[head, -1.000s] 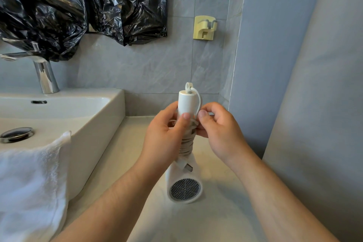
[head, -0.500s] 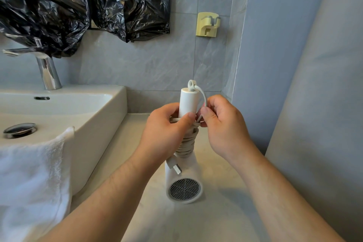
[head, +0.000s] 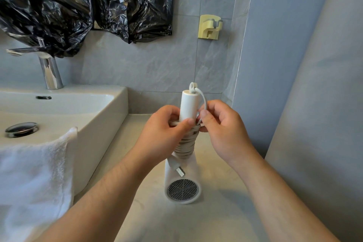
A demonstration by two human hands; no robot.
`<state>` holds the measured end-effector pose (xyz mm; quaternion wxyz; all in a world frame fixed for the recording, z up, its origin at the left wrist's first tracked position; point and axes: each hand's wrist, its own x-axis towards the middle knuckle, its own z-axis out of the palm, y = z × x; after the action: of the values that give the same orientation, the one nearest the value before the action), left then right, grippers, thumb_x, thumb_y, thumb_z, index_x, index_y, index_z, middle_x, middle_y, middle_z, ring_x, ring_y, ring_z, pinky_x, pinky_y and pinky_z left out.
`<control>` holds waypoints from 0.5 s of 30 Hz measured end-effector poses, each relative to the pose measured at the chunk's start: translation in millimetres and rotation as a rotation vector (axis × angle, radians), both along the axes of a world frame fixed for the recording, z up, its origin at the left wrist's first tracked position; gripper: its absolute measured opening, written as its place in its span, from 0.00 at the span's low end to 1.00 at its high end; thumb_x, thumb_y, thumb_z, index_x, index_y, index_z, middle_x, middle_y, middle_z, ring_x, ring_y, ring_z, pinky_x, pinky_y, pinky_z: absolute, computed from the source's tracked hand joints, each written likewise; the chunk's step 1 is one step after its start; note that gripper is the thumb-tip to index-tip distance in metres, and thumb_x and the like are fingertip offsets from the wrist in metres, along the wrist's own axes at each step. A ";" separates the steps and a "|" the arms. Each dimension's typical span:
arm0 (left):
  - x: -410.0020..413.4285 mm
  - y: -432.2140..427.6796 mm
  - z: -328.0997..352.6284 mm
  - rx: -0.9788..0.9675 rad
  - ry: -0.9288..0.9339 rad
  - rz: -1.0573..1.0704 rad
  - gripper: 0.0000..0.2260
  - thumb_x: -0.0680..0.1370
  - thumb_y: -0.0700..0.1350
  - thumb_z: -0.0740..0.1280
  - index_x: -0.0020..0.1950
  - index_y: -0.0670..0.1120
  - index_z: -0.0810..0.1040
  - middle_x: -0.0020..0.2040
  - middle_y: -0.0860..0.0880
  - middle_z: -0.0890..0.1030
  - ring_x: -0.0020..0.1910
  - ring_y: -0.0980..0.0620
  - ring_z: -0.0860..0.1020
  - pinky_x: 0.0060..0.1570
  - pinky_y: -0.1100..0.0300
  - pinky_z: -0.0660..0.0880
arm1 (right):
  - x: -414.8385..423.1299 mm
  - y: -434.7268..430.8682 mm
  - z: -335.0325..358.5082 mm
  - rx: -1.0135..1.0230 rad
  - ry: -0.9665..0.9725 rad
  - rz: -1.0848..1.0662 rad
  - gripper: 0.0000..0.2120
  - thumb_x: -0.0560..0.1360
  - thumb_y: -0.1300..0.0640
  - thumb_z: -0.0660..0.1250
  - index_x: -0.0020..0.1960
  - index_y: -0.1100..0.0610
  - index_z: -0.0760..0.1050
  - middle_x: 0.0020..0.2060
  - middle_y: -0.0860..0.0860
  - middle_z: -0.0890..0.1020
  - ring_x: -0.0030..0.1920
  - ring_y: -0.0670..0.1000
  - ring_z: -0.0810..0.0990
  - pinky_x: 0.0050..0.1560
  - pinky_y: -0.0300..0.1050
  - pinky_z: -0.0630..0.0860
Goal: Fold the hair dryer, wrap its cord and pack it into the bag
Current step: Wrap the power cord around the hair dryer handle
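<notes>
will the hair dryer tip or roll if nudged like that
Probably unsteady: the hair dryer rests on its round barrel, handle upright, so nudges could tip it. The barrel would probably roll. The wrapped cord may spring loose.

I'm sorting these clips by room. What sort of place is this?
Most likely a bathroom: a white ceramic basin with a chrome tap, grey wall tiles behind it, and a white hair dryer with its grey cord wound round the handle.

I see the white hair dryer (head: 183,182) standing handle-up on the tabletop (head: 216,214), grille toward me, grey cord (head: 185,144) coiled round its handle.
</notes>
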<state>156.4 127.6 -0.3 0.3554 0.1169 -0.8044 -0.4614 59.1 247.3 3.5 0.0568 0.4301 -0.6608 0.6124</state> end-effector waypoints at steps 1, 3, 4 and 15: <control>1.8 -2.2 1.5 -0.046 -0.041 0.037 0.13 0.73 0.55 0.72 0.49 0.49 0.76 0.44 0.52 0.82 0.43 0.55 0.80 0.45 0.55 0.77 | 0.0 1.1 -0.4 0.022 0.016 -0.003 0.03 0.73 0.52 0.65 0.43 0.50 0.75 0.37 0.48 0.83 0.43 0.51 0.82 0.49 0.58 0.80; 7.6 -5.5 9.3 -0.223 -0.157 0.109 0.15 0.72 0.56 0.73 0.46 0.48 0.73 0.42 0.51 0.80 0.40 0.52 0.77 0.42 0.53 0.75 | -0.3 3.3 -0.1 0.065 0.036 -0.025 0.06 0.70 0.53 0.70 0.42 0.51 0.74 0.37 0.48 0.83 0.42 0.49 0.81 0.49 0.56 0.80; 10.5 -7.6 13.8 -0.264 -0.193 0.095 0.14 0.72 0.55 0.73 0.45 0.48 0.74 0.41 0.51 0.80 0.39 0.51 0.77 0.41 0.51 0.76 | -0.3 4.4 0.4 0.080 0.032 -0.037 0.08 0.68 0.54 0.72 0.41 0.51 0.73 0.37 0.49 0.83 0.41 0.49 0.81 0.48 0.55 0.80; 31.2 -23.3 31.0 0.488 0.028 -0.316 0.17 0.74 0.23 0.56 0.41 0.38 0.81 0.50 0.40 0.82 0.36 0.45 0.84 0.30 0.59 0.80 | -2.8 3.7 0.8 0.098 -0.013 -0.027 0.08 0.70 0.58 0.73 0.40 0.55 0.73 0.38 0.54 0.82 0.42 0.55 0.81 0.48 0.56 0.80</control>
<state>187.6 104.3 30.7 0.2516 0.0660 -0.6729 -0.6925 56.3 251.1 4.3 0.0396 0.4196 -0.6959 0.5814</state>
